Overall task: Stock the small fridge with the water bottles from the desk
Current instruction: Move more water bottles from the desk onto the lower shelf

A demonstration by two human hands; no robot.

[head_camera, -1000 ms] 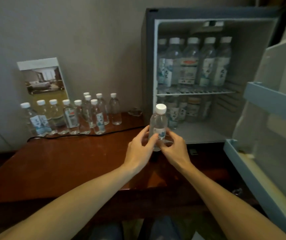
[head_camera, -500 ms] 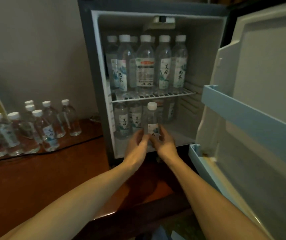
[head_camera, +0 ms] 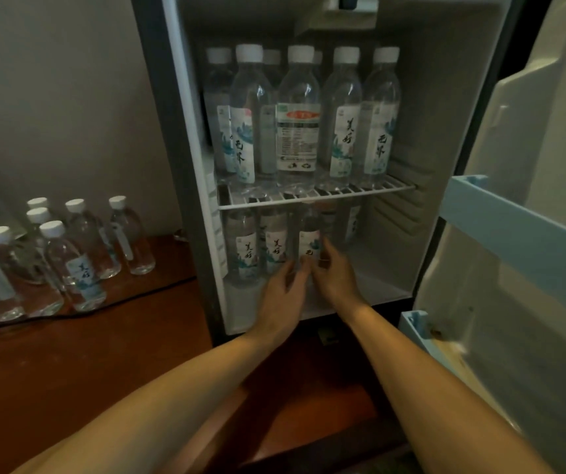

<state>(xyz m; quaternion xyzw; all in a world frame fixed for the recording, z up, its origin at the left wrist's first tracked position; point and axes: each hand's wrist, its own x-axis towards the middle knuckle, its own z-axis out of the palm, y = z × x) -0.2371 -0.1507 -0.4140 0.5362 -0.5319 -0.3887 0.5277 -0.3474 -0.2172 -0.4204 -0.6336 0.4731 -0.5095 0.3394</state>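
Observation:
The small fridge stands open on the wooden desk. Its wire shelf carries several upright water bottles. On the lower floor stand more bottles. Both my hands reach into the lower compartment and hold one water bottle upright between them: my left hand grips its left side, my right hand its right side. The bottle's base is hidden behind my fingers. Several more bottles stand on the desk at the left.
The fridge door swings open at the right, with pale blue door racks. A black cable runs across the desk in front of the loose bottles. Bare fridge floor lies right of my hands.
My hands carried the bottle from above the desk edge forward into the fridge's lower compartment, under the wire shelf. The view moved closer to the fridge.

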